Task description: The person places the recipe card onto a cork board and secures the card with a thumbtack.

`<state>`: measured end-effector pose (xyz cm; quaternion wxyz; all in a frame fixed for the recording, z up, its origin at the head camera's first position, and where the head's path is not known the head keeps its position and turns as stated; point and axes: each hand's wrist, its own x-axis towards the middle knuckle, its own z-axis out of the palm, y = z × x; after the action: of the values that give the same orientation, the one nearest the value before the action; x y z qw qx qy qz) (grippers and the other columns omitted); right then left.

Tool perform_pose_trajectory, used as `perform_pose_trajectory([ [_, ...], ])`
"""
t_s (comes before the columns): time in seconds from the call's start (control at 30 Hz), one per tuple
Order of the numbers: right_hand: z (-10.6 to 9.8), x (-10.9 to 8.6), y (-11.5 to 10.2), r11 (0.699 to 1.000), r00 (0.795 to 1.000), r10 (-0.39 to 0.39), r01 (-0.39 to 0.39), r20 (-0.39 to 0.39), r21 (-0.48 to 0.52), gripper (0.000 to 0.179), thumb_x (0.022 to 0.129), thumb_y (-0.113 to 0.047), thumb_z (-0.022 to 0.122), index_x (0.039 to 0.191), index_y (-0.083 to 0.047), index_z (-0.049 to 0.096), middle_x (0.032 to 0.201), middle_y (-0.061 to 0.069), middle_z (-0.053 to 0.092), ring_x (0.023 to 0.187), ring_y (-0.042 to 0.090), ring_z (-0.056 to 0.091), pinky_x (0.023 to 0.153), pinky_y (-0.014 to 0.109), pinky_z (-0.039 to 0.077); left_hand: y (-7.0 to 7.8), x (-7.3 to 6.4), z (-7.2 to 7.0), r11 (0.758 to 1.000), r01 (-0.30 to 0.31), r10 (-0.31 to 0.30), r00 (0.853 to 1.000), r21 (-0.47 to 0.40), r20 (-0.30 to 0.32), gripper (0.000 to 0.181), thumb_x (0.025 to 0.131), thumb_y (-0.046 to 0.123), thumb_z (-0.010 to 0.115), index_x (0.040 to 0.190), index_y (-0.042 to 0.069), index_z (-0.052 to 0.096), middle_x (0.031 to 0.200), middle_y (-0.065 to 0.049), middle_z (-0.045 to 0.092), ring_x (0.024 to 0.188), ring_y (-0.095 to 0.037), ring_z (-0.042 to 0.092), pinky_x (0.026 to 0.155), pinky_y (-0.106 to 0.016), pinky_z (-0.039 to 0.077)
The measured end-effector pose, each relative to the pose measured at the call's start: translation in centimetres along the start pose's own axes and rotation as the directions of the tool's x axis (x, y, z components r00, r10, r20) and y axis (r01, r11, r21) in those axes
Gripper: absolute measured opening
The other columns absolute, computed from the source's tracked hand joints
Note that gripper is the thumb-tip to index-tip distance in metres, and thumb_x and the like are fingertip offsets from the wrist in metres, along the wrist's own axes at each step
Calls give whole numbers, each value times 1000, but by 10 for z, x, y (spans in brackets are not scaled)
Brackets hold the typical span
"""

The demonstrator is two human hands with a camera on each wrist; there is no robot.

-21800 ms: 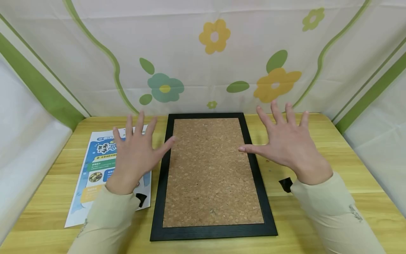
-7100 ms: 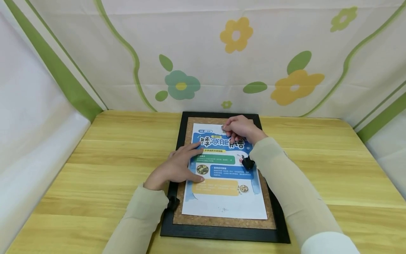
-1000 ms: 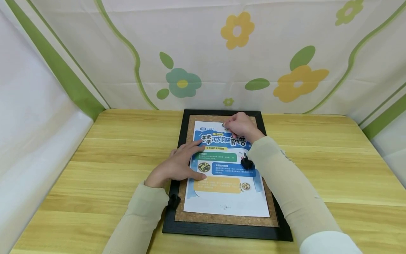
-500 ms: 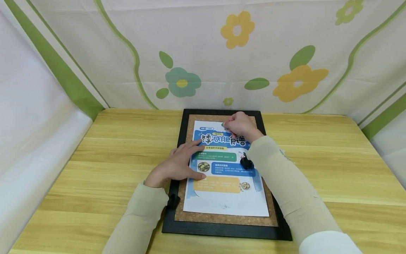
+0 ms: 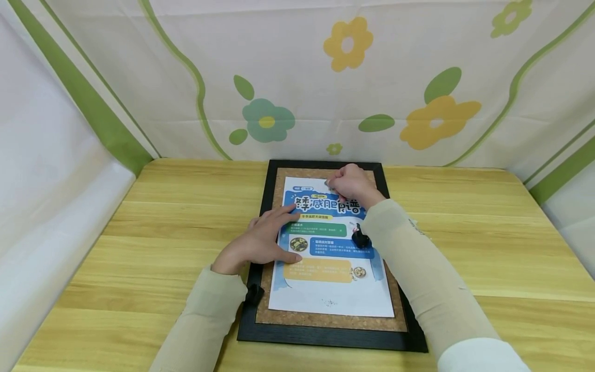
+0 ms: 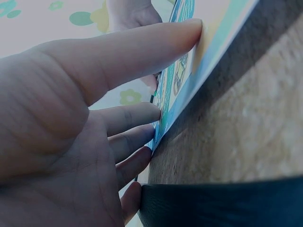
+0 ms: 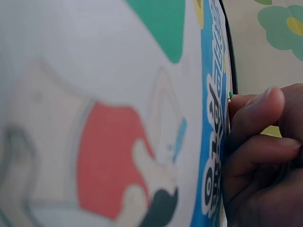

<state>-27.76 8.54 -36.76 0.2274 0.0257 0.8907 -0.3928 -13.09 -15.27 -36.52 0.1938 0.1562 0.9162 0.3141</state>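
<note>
A printed poster with blue, green and yellow blocks lies on the cork board in its black frame. My left hand rests on the poster's left side, fingers spread. In the left wrist view the thumb and fingertips touch the paper, and the little finger lies by the frame. At the poster's top edge my right hand, fingers curled, pinches a small push pin. The right wrist view shows the pin's green head by a fingertip; the rest is hidden.
The wooden table extends on both sides of the board. A white curtain with printed flowers hangs behind the table's far edge. Black pieces, one being a strap piece, hang at the sleeve cuffs.
Since the oldest frame, the poster has gone from the table at left onto the cork board, and both raised hands have come down to it. Over the last second, nothing visibly differs.
</note>
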Motion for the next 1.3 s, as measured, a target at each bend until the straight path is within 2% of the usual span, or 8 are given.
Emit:
perform_pose_trajectory([
  [0.23,-1,0,2,1000,1000,-17,17,-5,-12,25,110,-28,61,120,-8,73,68,-1,60,53,13,57,66,27,50,0,2,1,1000,3,-3,1000,5,3,94,88,33,89,167,14,42,183,-5,18,167,-41,15,127,-72,14],
  [0.43,1,2,2,1000,1000,-23,23,-20,-14,26,109,-26,62,122,-7,73,80,2,65,54,11,56,58,24,46,0,4,2,1000,0,0,1000,13,-3,94,87,34,89,166,13,43,182,-6,19,167,-41,16,126,-69,18],
  [0.6,1,2,2,1000,1000,-22,22,-16,-22,25,110,-27,62,122,-8,72,88,5,67,55,11,57,56,24,47,1,4,2,1000,0,0,1000,12,-6,94,87,33,89,166,13,43,182,-7,20,167,-41,16,126,-69,17],
  [0.93,2,5,1,1000,1000,-8,8,-21,-30,25,110,-28,62,121,-8,72,93,7,68,57,12,59,58,23,49,2,2,1,1000,11,-11,1000,6,-3,94,87,33,90,166,13,43,182,-6,18,168,-41,14,127,-70,16],
  [1.3,3,7,0,999,999,-2,1,-32,-35,23,109,-27,63,121,-10,73,87,6,68,53,12,58,54,23,49,0,3,2,1000,4,-4,1000,8,-3,94,87,32,89,167,13,42,182,-6,18,167,-41,14,127,-69,16],
])
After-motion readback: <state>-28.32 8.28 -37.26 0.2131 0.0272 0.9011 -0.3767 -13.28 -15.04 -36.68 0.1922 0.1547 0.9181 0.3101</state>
